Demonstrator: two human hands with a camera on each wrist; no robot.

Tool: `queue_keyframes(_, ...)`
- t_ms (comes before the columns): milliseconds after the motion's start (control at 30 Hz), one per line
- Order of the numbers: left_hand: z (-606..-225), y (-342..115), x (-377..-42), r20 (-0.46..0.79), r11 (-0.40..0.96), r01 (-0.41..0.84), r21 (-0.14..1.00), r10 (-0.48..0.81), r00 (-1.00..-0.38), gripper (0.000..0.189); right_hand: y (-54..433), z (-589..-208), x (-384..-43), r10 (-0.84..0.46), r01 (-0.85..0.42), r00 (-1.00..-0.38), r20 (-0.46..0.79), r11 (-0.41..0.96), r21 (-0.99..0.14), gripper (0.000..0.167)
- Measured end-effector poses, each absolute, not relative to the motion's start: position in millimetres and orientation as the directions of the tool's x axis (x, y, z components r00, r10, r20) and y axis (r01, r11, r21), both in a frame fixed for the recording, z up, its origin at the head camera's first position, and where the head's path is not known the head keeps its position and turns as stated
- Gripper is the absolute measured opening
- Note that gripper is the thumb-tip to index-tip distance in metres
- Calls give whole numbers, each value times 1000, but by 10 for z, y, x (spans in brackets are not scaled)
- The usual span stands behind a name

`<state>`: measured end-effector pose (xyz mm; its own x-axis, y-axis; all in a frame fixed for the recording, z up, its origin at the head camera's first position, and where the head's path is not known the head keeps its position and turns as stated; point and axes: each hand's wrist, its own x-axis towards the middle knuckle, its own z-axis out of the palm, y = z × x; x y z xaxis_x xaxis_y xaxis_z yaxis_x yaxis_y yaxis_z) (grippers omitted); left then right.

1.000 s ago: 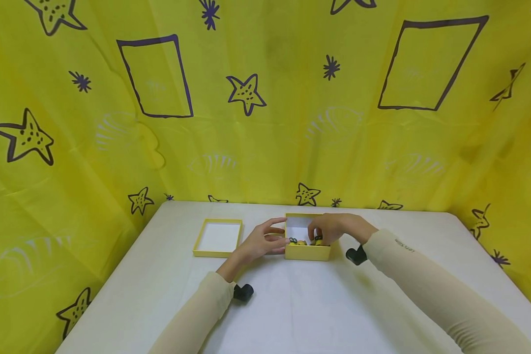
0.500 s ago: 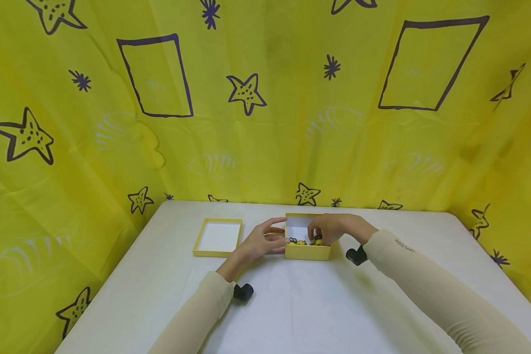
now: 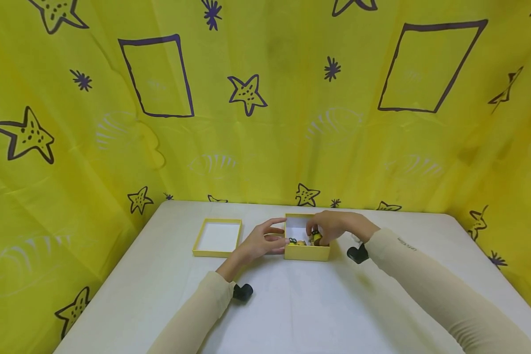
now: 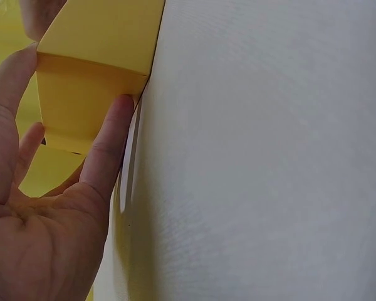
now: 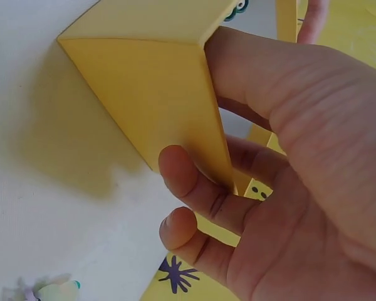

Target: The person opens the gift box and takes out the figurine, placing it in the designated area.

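A yellow box (image 3: 307, 253) with a white inside stands on the table, its top uncovered. My left hand (image 3: 257, 242) steadies its left side; in the left wrist view the extended fingers (image 4: 106, 147) touch the yellow wall. My right hand (image 3: 329, 226) reaches over the right wall and pinches a small yellow toy figure with dark goggles (image 3: 316, 237), tilted inside the box. In the right wrist view the thumb goes inside, while two fingers (image 5: 178, 169) lie outside by the wall; the figure's grip is hidden there. Another goggled yellow figure (image 3: 297, 242) lies at the box's front left.
Left of the box lies its shallow lid (image 3: 218, 238), white side up. A small pale and purple object (image 5: 53, 291) sits on the white table (image 3: 292, 305) to the right of the box. A yellow starfish-patterned curtain (image 3: 270, 147) hangs along the table's back and sides.
My right hand has risen slightly, and the goggled figure in it stands a little higher and shows more of its body. My left hand stays at the box.
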<state>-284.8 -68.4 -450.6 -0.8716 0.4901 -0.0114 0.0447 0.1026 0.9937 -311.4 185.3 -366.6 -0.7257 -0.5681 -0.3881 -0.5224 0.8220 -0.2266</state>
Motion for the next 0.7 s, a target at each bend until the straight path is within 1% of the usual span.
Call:
queue_keyframes(300, -4500, -684, -2843, -17, 102, 38, 994, 487, -873, 72, 1916, -3619, -3137, -605, -534, -726, -328, 796, -285, 41)
queue_keyframes(533, -4484, -679, -2831, -23, 106, 33, 994, 486, -873, 72, 1985, -3508, -3116, -643, -556, -713, -279, 761, -334, 44)
queue_keyframes(700, -4489, -679, -2829, -23, 89, 23, 996, 484, -875, 71, 2025, -3426, -3105, -652, -549, -719, -243, 746, -377, 44)
